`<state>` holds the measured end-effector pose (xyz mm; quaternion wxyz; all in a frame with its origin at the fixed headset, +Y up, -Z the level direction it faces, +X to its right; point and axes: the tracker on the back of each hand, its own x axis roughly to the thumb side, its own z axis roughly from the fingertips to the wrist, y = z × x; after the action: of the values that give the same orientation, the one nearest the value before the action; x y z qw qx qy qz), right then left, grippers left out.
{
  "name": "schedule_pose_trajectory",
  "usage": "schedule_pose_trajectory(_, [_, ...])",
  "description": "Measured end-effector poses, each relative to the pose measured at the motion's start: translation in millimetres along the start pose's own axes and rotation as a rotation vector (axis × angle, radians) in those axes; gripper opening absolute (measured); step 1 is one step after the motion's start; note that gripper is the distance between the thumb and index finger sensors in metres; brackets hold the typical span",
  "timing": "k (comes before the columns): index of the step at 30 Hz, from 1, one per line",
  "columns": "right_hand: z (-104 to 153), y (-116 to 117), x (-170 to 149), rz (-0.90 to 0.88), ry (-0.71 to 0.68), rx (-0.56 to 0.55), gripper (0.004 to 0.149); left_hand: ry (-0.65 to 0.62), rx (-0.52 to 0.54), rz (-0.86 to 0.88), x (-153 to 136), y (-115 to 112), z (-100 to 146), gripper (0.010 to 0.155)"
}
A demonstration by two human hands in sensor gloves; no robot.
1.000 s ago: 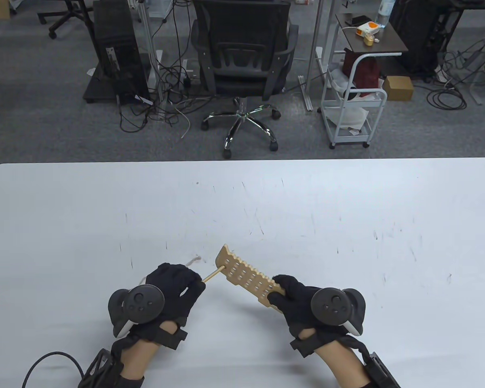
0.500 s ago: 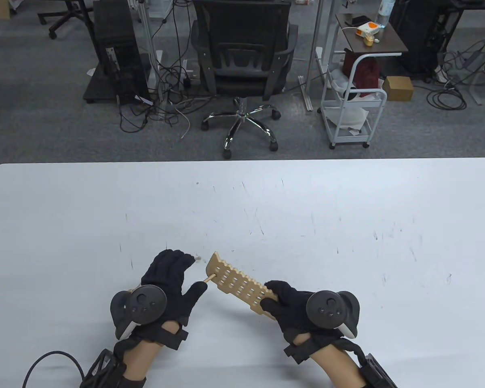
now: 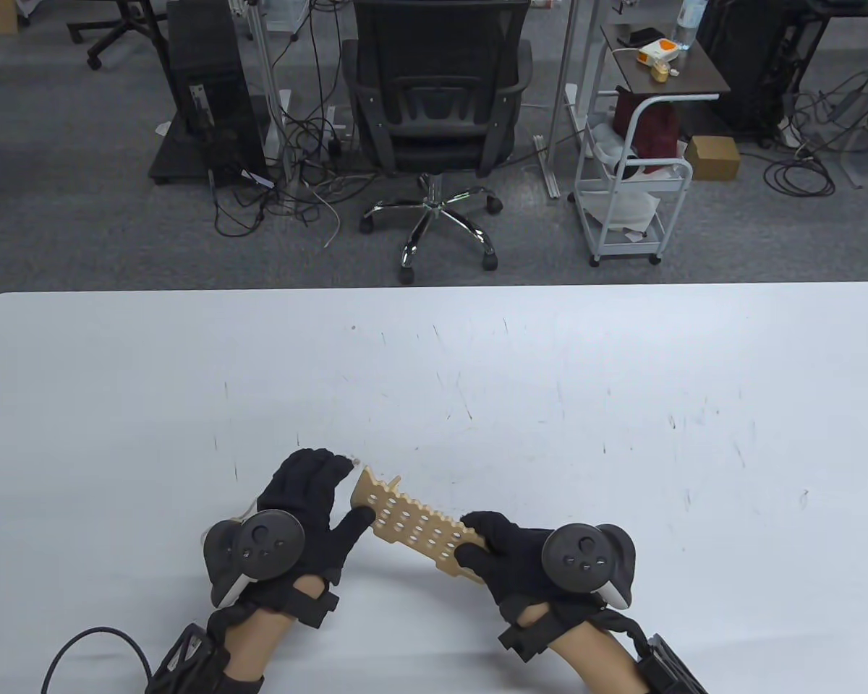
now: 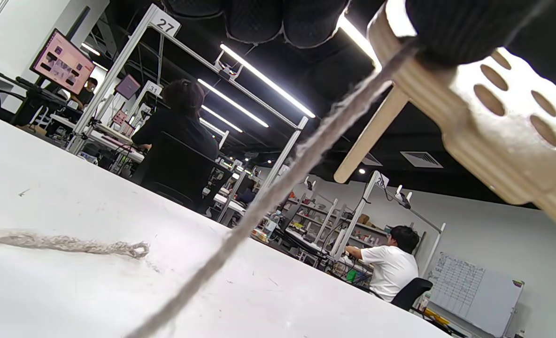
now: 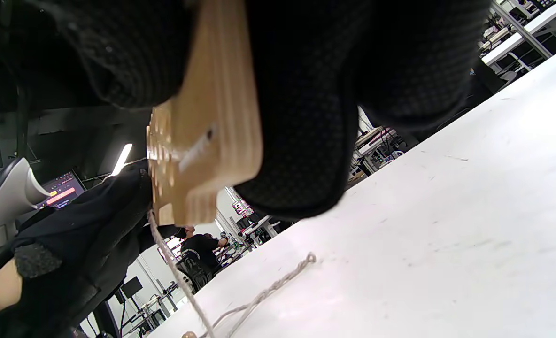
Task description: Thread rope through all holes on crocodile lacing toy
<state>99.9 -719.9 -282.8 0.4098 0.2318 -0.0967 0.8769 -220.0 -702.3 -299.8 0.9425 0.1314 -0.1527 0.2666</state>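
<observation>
A white table (image 3: 550,376) with rounded corners carries the scene; its top is marked with many small dark scuffs and scratches. On it lies the slack end of a pale twisted rope (image 4: 66,243), ending in a small knotted tip, seen in the left wrist view and again in the right wrist view trailing across the surface. In the table view only a short bit of that rope shows, just beyond the near-left area of the tabletop.
</observation>
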Motion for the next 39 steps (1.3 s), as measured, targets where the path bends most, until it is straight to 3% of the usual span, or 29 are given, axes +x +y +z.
schedule_pose_trajectory(15, [-1,-5,-5,-0.006,0.042,-0.025,0.046,-0.006,0.042,0.009,0,6,1,0.077])
schedule_pose_trajectory(22, [-1,-6,-5,-0.02,0.046,-0.03,0.046,0.059,0.083,0.076,-10,16,0,0.064])
schedule_pose_trajectory(26, [-1,-6,-5,-0.027,0.044,-0.028,0.046,0.096,0.017,0.088,-13,12,-2,0.06])
schedule_pose_trajectory(31, [-1,-6,-6,-0.04,0.046,-0.033,0.046,0.119,-0.169,0.115,-13,-2,-5,0.059])
schedule_pose_trajectory(39, [-1,-6,-5,-0.065,0.048,-0.031,0.046,0.097,-0.266,0.187,-10,-16,-6,0.061])
